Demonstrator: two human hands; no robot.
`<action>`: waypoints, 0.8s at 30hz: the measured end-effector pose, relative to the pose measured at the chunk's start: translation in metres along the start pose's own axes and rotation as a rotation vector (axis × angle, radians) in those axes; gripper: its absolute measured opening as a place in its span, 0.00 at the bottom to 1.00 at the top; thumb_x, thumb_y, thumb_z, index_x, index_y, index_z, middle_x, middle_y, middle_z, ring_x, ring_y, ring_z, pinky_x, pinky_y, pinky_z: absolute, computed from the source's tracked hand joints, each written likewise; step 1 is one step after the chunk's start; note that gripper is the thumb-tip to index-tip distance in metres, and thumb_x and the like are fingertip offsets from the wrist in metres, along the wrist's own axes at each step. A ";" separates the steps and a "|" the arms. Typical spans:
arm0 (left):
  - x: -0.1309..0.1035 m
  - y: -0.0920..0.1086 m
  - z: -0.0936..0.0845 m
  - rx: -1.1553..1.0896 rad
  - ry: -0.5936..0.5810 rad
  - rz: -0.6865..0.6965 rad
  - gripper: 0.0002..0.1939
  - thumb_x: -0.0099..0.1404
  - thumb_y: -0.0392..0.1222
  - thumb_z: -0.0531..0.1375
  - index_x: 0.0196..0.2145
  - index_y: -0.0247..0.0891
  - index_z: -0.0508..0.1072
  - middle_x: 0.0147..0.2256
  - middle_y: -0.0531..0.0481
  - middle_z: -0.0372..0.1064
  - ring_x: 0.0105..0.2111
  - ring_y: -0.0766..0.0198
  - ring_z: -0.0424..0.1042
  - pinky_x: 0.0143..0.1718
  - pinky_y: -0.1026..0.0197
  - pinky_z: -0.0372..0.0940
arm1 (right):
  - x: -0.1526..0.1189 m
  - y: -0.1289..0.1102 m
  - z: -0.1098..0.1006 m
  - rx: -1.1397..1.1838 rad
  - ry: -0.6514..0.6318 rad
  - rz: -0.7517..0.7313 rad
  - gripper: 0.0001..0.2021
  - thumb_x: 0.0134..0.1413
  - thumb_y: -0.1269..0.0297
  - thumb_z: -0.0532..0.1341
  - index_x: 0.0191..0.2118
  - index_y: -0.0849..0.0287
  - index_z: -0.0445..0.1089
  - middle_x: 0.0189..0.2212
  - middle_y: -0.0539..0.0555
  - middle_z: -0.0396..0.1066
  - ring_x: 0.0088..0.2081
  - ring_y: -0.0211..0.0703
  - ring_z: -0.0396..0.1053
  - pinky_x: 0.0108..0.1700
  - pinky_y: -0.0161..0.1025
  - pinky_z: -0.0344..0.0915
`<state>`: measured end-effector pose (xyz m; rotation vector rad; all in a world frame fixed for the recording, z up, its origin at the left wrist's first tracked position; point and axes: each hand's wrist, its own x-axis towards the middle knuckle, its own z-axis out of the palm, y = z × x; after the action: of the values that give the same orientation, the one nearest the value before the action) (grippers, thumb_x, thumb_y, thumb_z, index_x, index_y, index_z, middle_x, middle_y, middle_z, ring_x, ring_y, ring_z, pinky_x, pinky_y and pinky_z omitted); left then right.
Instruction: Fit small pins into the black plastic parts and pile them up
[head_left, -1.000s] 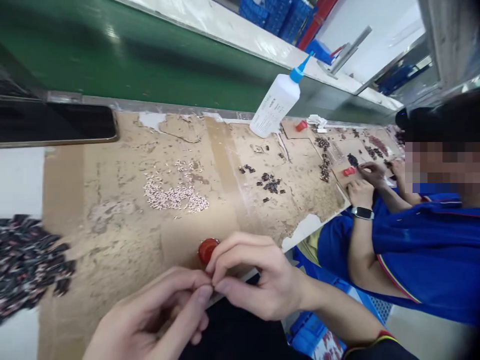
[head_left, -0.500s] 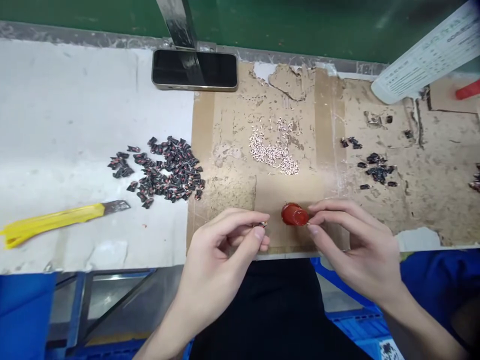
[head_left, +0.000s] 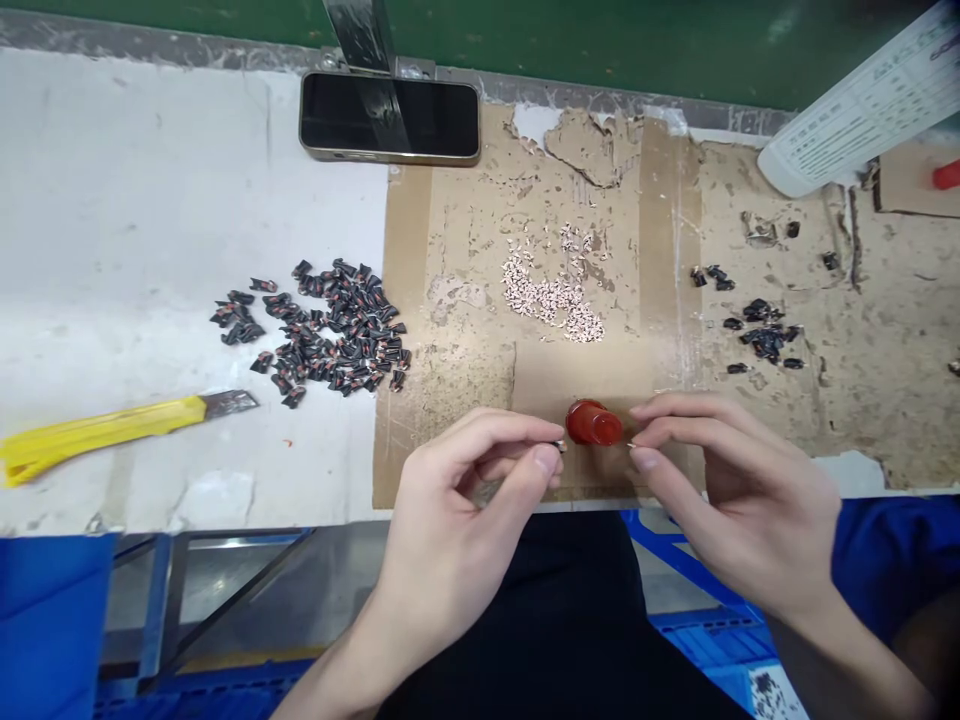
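Observation:
Between thumb and forefinger my left hand (head_left: 480, 490) pinches a small black part (head_left: 559, 446), mostly hidden by the fingertips. My right hand (head_left: 727, 490) is pinched on a tiny pale piece (head_left: 632, 446), just right of a small red cup (head_left: 596, 423) on the cardboard (head_left: 465, 380). The cup sits between the two hands. Beyond it lies a scatter of tiny pinkish-white pieces (head_left: 555, 295). To the left, on the white surface, is a pile of small black parts (head_left: 337, 330) with copper-coloured bits. A smaller group of black parts (head_left: 765, 335) lies on the right.
A yellow utility knife (head_left: 105, 432) with its blade out lies at the left. At the back a phone (head_left: 390, 118) lies by a metal post (head_left: 360, 35). A white bottle (head_left: 855, 110) leans in at the upper right, near a red object (head_left: 946, 176).
My left hand has moved right, closer to the red cup, with the black part still pinched. My right hand has drawn slightly right, away from the cup. The view has shifted a little.

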<state>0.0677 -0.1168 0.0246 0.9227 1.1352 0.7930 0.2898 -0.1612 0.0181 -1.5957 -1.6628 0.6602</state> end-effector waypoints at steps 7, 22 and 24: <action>0.005 0.004 0.024 -0.307 -0.115 -0.153 0.08 0.68 0.29 0.68 0.36 0.40 0.86 0.33 0.55 0.83 0.31 0.71 0.82 0.37 0.75 0.77 | -0.003 -0.016 -0.005 0.567 -0.038 0.289 0.06 0.68 0.69 0.66 0.40 0.50 0.79 0.46 0.52 0.80 0.44 0.40 0.82 0.48 0.34 0.81; 0.003 0.007 0.032 -0.326 -0.106 -0.154 0.10 0.66 0.26 0.69 0.33 0.40 0.87 0.33 0.55 0.83 0.29 0.72 0.82 0.35 0.77 0.77 | 0.002 -0.024 0.002 0.516 -0.013 0.248 0.07 0.63 0.74 0.68 0.38 0.53 0.81 0.42 0.54 0.82 0.38 0.41 0.83 0.40 0.31 0.82; 0.003 0.008 0.031 -0.295 -0.105 -0.146 0.09 0.64 0.27 0.70 0.33 0.40 0.87 0.32 0.55 0.82 0.29 0.72 0.82 0.35 0.76 0.78 | 0.005 -0.025 0.001 0.509 -0.030 0.237 0.06 0.62 0.73 0.69 0.38 0.54 0.81 0.42 0.54 0.83 0.37 0.40 0.82 0.39 0.31 0.82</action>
<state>0.0981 -0.1171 0.0357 0.6213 0.9518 0.7592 0.2738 -0.1588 0.0375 -1.4145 -1.2010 1.1302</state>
